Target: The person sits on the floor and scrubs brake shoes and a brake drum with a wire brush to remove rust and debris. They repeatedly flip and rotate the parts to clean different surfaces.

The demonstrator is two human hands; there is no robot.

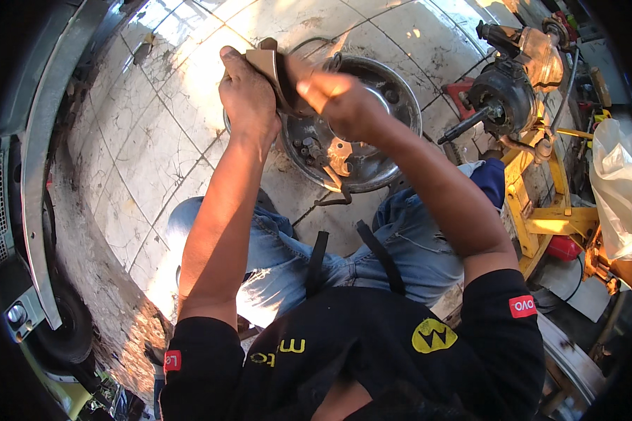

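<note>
My left hand (247, 95) grips a curved brown brake shoe (270, 67) by its end, holding it up over a round metal bowl (393, 88) on the tiled floor. My right hand (338, 102) is closed on the other side of the same brake shoe, partly hiding it. The bowl holds small metal parts, springs and a flat plate (338, 156). I am squatting, with blue jeans (295, 245) below my forearms.
A wheel hub with brake assembly and axle stub (502, 98) sits on a yellow stand (541, 203) to the right. A white plastic bag (614, 189) hangs at far right. A vehicle's body edge and tyre (63, 330) lie along the left.
</note>
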